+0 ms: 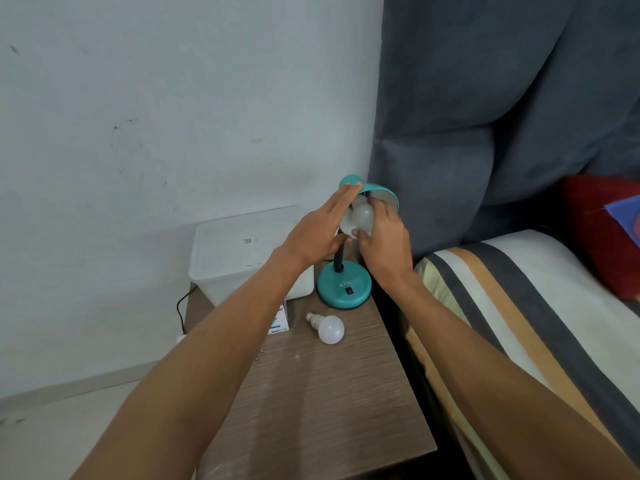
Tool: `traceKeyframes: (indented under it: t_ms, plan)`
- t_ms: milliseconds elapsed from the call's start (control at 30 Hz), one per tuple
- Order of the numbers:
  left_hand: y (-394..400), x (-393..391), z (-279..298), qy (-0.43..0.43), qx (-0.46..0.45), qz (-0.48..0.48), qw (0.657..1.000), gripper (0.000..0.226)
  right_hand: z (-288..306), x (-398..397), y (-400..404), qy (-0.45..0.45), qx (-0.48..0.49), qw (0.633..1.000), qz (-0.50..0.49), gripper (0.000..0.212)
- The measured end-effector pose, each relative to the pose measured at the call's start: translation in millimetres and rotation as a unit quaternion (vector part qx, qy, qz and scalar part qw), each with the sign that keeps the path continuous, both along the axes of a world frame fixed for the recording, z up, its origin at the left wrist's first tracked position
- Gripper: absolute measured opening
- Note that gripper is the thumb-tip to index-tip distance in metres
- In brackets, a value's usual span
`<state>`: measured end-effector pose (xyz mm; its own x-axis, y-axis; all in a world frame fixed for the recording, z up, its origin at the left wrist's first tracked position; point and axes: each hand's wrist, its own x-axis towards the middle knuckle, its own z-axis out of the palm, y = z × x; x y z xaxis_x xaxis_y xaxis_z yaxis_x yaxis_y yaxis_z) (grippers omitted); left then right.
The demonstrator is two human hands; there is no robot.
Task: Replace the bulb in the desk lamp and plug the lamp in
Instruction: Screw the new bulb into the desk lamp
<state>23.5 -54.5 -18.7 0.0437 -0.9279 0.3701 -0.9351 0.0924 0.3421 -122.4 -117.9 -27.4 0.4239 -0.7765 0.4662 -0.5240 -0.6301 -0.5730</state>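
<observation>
A teal desk lamp stands at the back right of the wooden bedside table (311, 393), its round base (344, 287) flat on the top. Its shade (381, 194) is tipped toward me. My left hand (318, 230) lies against the shade's left side, fingers stretched along it. My right hand (384, 244) grips a white bulb (363, 216) at the mouth of the shade; whether the bulb sits in the socket is hidden. A second white bulb (329, 328) lies loose on the table in front of the base.
A translucent plastic box (235, 251) sits at the table's back left. A small bulb carton (278, 322) pokes out under my left forearm. A black cable (181, 310) drops behind the table by the wall. A striped bed (519, 323) borders the table's right side.
</observation>
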Motion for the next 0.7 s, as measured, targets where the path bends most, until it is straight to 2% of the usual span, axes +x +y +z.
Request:
traceKeyframes:
  t_ms: [167,200,267,367,433,500,567,700]
  plan:
    - [0.0,0.3,3.3,-0.009,-0.001,0.009,1.000,0.097,4.2,4.5,-0.3,-0.082,0.133,0.986,-0.057,0.045]
    - [0.1,0.9,3.0,-0.010,-0.001,0.008,1.000,0.096,5.2,4.4,0.8,-0.088,0.132,0.986,-0.058,0.046]
    - [0.5,1.7,2.1,-0.009,0.002,0.007,1.000,0.098,5.3,4.1,4.1,-0.085,0.064,0.994,-0.030,0.051]
    - [1.3,2.3,0.4,-0.009,0.001,0.008,1.000,0.099,1.2,4.3,4.3,-0.033,0.003,0.999,0.009,0.064]
    - [1.7,2.5,0.7,-0.009,0.001,0.010,1.000,0.099,-0.5,4.4,2.1,-0.030,0.029,0.999,0.000,0.059]
    - [2.1,3.0,3.5,-0.009,0.000,0.013,1.000,0.099,3.0,5.0,1.8,-0.084,0.095,0.992,-0.022,0.043]
    - [2.4,3.1,5.4,-0.010,-0.003,0.010,1.000,0.097,5.5,5.4,1.3,-0.111,0.154,0.981,-0.045,0.040]
    - [1.5,3.6,4.2,-0.014,-0.001,0.002,1.000,0.098,6.3,3.8,3.6,-0.098,0.083,0.991,-0.026,0.055]
